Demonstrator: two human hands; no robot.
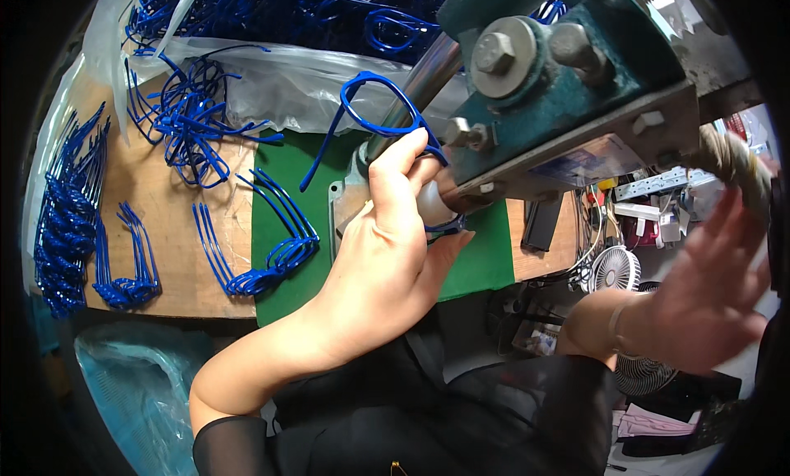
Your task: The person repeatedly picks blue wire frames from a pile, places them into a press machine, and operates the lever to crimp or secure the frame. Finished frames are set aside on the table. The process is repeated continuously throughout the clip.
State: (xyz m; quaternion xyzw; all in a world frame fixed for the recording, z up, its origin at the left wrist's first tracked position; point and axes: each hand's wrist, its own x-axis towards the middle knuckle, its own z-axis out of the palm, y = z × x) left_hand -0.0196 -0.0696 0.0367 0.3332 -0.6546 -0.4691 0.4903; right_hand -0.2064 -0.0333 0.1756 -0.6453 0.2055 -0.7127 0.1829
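My left hand [383,246] pinches a blue eyeglass frame [360,120] under the head of a green hand press [559,65]. One lens ring and a temple arm stick up past my fingers; the other side is mostly hidden by my hand and the press. The frame sits against a whitish round piece [434,204] below the press head. My right hand [699,291], blurred by motion, is at the far right with its fingers stretched out, close below the press's wrapped lever handle [736,167]. Whether it touches the handle I cannot tell.
Blue eyeglass frames lie stacked at the left, in a neat row [271,266], a smaller stack [127,287], a long stack [66,221] and a loose heap [193,118]. More fill a plastic-lined container [329,56] behind. A green mat [292,159] covers the wooden table. A white fan [615,270] stands right.
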